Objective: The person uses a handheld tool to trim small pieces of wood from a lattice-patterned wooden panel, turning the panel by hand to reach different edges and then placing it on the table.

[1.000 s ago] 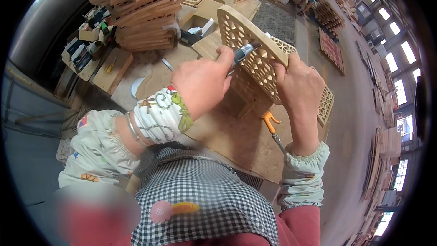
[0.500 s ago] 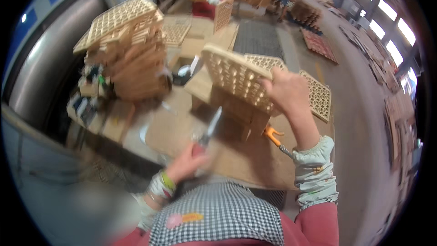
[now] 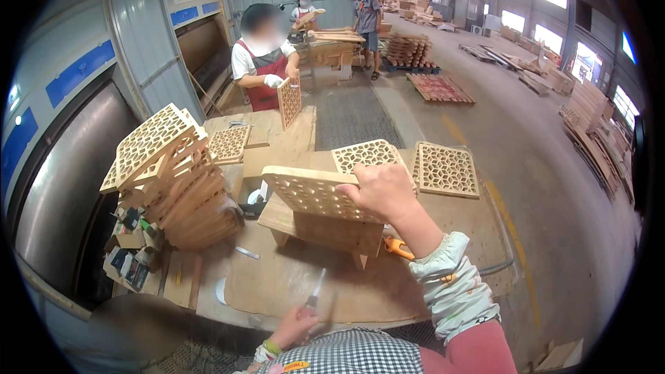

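Note:
My right hand grips the upper right edge of a pale wooden lattice panel. The panel leans at a slant over a small wooden stand on the workbench. Low in the picture, my left hand is closed round the red handle of a knife with a narrow, pale blade. Its blade points up toward the stand, apart from the panel. An orange-handled tool lies just right of the stand, partly hidden by my right arm.
Two more lattice panels lie behind the stand. At left rises a tall stack of panels, beside small boxes. Across the bench a co-worker holds another panel. Pallets stand on the floor beyond.
The view has tilted up, showing more of the hall. My right hand still holds the panel over the stand. My left hand and the knife now appear lower in the picture.

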Motion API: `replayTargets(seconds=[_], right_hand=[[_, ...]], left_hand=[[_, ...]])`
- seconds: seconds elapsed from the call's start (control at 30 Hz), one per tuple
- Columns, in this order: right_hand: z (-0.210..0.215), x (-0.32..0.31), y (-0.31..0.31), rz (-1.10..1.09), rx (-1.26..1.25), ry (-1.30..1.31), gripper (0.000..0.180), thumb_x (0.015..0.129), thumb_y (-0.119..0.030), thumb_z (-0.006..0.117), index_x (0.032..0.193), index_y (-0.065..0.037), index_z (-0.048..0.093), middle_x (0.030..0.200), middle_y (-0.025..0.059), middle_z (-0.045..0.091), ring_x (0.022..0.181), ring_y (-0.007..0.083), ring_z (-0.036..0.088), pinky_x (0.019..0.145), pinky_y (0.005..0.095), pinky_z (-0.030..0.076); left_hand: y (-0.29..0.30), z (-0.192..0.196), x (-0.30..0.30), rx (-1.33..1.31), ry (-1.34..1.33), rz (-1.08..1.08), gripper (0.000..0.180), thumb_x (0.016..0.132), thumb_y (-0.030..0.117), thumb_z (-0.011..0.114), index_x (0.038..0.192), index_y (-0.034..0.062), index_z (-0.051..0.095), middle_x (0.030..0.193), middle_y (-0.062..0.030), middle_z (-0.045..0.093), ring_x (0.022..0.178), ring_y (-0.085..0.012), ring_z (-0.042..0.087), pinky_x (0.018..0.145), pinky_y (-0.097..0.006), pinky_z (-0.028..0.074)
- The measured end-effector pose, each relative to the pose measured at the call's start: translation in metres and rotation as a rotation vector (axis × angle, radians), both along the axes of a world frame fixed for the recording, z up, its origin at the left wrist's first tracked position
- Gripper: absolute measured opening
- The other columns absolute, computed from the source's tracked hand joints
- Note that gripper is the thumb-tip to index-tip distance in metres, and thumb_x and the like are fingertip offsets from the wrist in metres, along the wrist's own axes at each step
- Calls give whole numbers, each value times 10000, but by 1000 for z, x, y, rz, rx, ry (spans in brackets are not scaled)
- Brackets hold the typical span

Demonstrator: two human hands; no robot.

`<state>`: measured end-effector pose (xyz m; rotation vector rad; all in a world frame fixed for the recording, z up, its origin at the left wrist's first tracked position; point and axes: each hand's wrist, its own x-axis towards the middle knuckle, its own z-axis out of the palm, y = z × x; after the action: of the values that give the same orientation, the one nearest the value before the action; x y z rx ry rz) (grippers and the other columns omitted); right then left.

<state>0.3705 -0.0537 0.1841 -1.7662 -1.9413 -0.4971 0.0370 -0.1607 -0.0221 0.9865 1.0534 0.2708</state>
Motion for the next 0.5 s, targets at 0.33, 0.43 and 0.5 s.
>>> replayTargets(seconds=[0.33,0.43,0.5], right_hand=[[0,-3,-1,24,111,34,457,865,-522,761,744,-92,666,613,123,668,585,310,697,574,432,544],[-3,-6,0,29,119,50,457,860,-524,763,749,-93,660,626,117,673,591,310,697,577,440,544],[-4,-5,-1,-19,110,25,450,858,-527,763,758,-100,662,648,115,678,607,314,697,582,448,545]], left_hand=[[-1,-12,9,379,290,-174,551,899,475,793,1200,37,647,868,-37,651,731,-127,618,669,-303,516],[-3,-10,8,389,301,-186,583,890,465,807,1246,32,645,971,-67,684,846,-159,636,762,-318,531],[3,-16,7,375,215,-147,529,916,416,789,1243,28,640,1006,-68,687,903,-157,645,810,-326,536]])
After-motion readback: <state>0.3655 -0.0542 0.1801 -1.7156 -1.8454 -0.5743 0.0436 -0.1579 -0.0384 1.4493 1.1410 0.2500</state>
